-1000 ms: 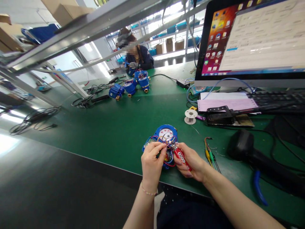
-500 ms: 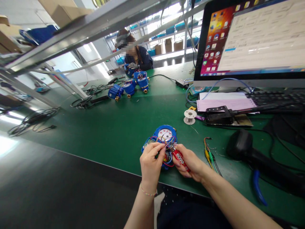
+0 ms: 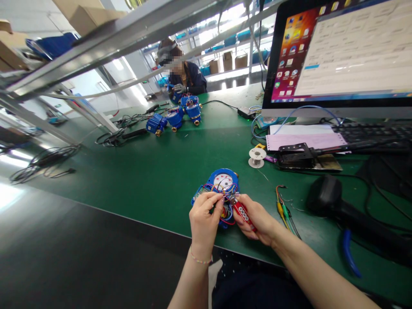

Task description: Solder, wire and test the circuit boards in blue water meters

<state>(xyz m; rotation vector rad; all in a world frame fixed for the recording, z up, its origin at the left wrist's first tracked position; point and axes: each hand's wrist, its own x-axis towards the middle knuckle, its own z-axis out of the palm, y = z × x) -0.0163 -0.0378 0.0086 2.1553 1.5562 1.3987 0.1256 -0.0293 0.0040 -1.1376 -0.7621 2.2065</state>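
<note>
A blue round meter (image 3: pixel 222 181) with a white dial and a tangle of coloured wires lies on the green bench (image 3: pixel 167 171) near its front edge. My left hand (image 3: pixel 204 219) is closed, pinching the wires at the meter's front. My right hand (image 3: pixel 257 219) is closed around a red cylindrical tool (image 3: pixel 243 211) whose tip touches the same wires.
Loose clip leads (image 3: pixel 285 206) lie right of my hands, then a black scanner (image 3: pixel 331 199) and blue-handled pliers (image 3: pixel 349 253). A solder spool (image 3: pixel 256 157), papers, keyboard and monitor (image 3: pixel 341 56) stand behind. Other blue meters (image 3: pixel 175 116) sit far back before a seated person (image 3: pixel 185 75).
</note>
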